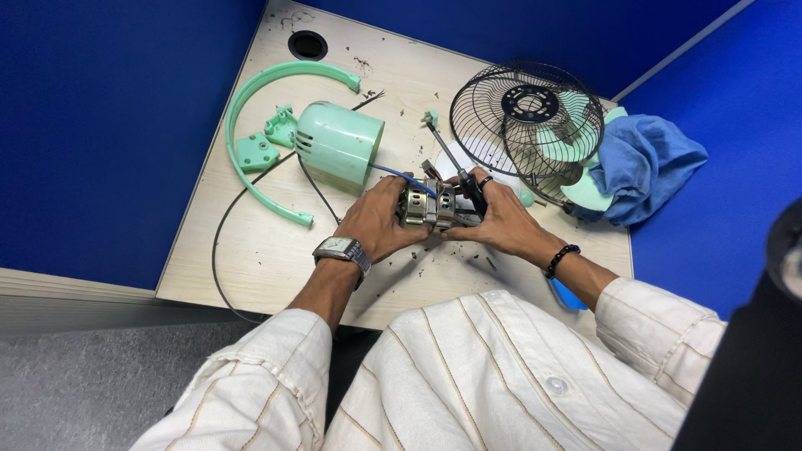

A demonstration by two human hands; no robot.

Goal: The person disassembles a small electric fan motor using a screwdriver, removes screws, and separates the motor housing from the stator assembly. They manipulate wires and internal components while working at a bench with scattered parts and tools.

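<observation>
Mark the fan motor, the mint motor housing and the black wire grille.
fan motor (pixel 428 206): head view, on the metal core between the two hands.
mint motor housing (pixel 341 142): head view, on its curved side wall.
black wire grille (pixel 526 104): head view, on the centre hub ring.

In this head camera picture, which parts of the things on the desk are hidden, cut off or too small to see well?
- Fan motor, head view: its underside and sides are covered by the left hand and right hand.
- Fan blades: partly hidden behind the black wire grille.
- Blue cloth: what lies under it is hidden.
- Black cable: its end runs past the desk edge.
- Small debris: too small to identify.
</observation>
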